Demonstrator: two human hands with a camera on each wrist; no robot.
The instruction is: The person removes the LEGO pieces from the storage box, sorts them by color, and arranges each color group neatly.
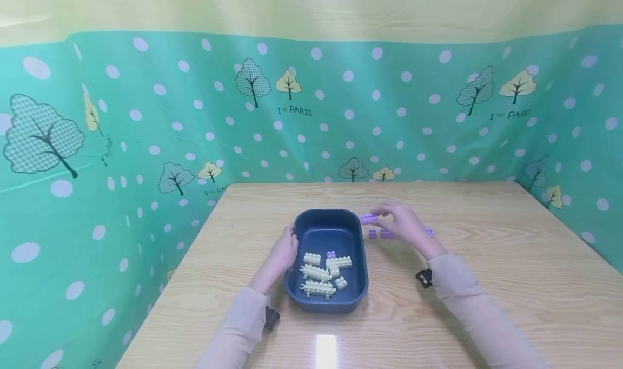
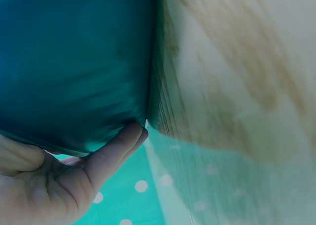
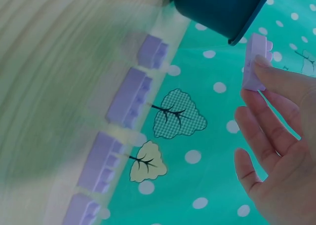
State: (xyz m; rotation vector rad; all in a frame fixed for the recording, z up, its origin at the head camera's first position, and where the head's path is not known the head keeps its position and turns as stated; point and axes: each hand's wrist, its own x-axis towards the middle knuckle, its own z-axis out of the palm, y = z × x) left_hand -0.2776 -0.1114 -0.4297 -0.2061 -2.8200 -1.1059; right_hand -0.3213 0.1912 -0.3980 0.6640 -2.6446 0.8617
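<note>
Purple building brick is pinched between the thumb and fingertips of the right hand, just beside the far right corner of the navy bin. The left hand grips the bin's left wall. Inside, toward the near end, lie cream bricks and a small purple piece. More purple bricks form a row on the table, right of the bin.
</note>
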